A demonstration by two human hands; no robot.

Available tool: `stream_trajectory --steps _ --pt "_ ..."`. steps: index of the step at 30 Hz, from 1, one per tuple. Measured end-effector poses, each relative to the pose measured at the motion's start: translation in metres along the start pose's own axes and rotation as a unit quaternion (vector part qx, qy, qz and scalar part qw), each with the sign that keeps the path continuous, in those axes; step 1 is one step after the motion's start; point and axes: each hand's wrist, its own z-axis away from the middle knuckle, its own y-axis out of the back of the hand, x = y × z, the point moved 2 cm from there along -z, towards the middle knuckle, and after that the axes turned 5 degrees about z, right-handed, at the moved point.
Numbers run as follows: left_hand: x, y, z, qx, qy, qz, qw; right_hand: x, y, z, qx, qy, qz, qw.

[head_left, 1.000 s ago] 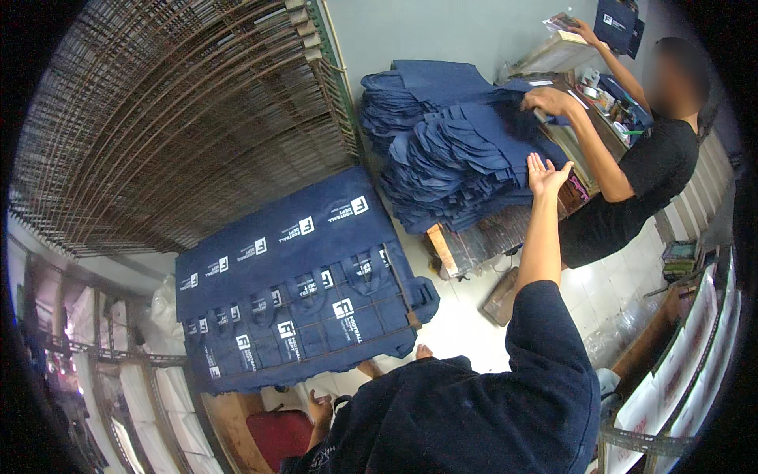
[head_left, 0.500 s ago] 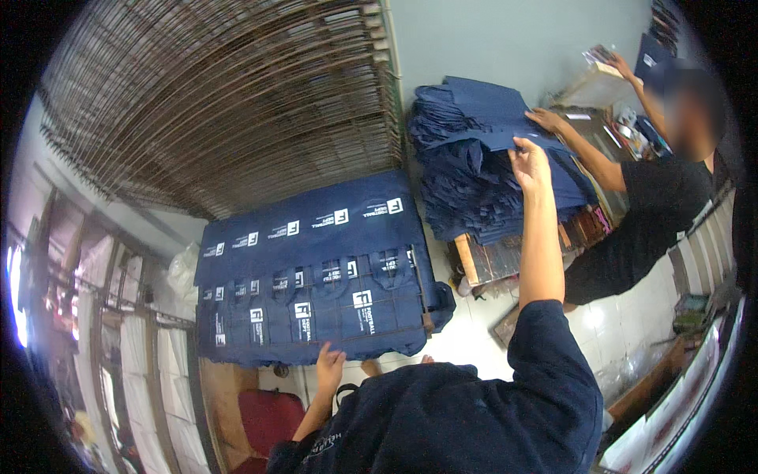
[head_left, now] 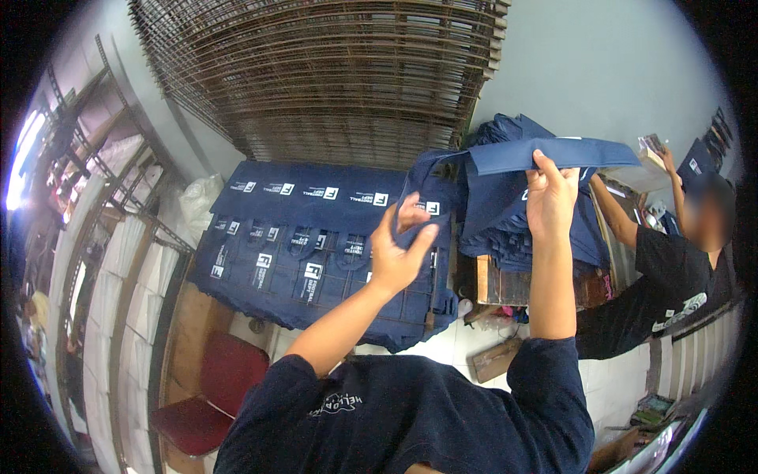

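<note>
While the right hand (head_left: 553, 204) pinches a length of blue cloth (head_left: 505, 156) between thumb and fingers at its folded band, the left hand (head_left: 401, 253) is spread wide, thumb well apart from the fingers, beside a loose loop (head_left: 430, 163) of cloth; whether it touches that loop is hard to tell. Good handling probably calls for a light, steady pinch near the band's middle, with the left fingers supporting the loop side so that it neither sags nor twists. The band's long axis runs crosswise, nearly level, from the loop side, left of the right fingers, to an end pointing right, past them. Below and behind the right fingers lies a pile (head_left: 493, 241) of similar cloth; printed cloth (head_left: 296, 197) spreads left of the left fingers.
</note>
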Motion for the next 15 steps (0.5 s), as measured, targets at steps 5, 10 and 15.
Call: stream_trajectory --steps 5,10,15 --pt "-0.023 0.071 0.060 0.027 -0.083 0.140 0.986 0.006 -0.012 0.014 -0.035 -0.070 -0.048 0.996" --pt "-0.090 0.101 0.132 0.092 0.497 0.334 0.795 0.037 -0.043 0.048 -0.100 -0.187 -0.073 0.974" --pt "-0.059 0.077 0.126 -0.070 0.523 0.618 0.583 0.088 -0.063 0.075 -0.130 -0.274 -0.057 0.951"
